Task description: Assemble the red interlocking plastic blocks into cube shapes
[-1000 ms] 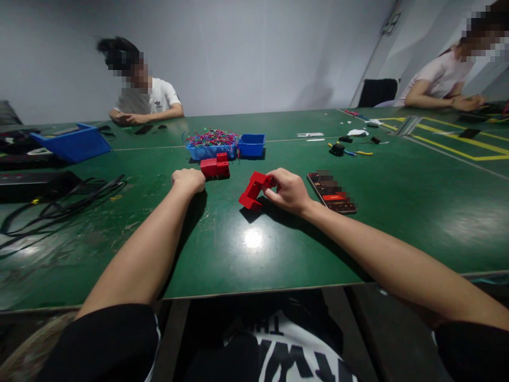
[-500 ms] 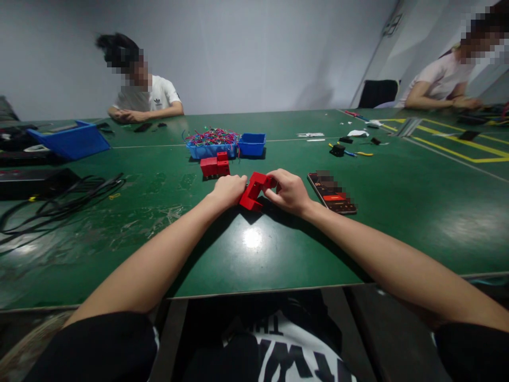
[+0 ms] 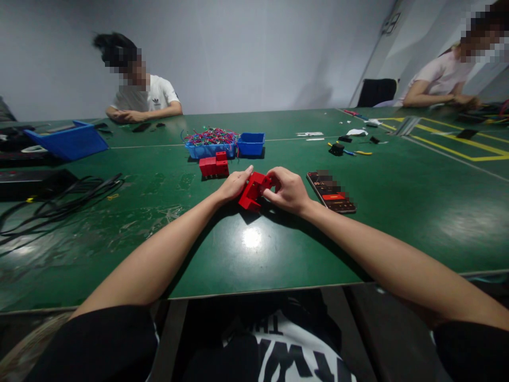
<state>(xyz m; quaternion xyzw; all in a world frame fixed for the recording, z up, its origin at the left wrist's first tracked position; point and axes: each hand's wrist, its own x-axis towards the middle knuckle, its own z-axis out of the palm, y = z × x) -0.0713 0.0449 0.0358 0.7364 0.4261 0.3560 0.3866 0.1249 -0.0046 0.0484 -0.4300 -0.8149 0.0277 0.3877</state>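
Head view: the right hand (image 3: 289, 188) pinched a red block (image 3: 250, 192) over the counter (image 3: 222, 260); the left hand (image 3: 234, 185) was at its left side, grip unclear. A loose, lopsided pinch could have let it twist and drop.

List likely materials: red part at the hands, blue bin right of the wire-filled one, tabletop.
Red part: probably rigid plastic, fairly matte; even colour, crisp edges. Printed or moulded, can't tell.
Blue bin: likely moulded plastic, smooth; uniform colour, thin walls.
Tabletop: smooth, glossy green surface with bright glare; laminate, paint or mat, unclear.
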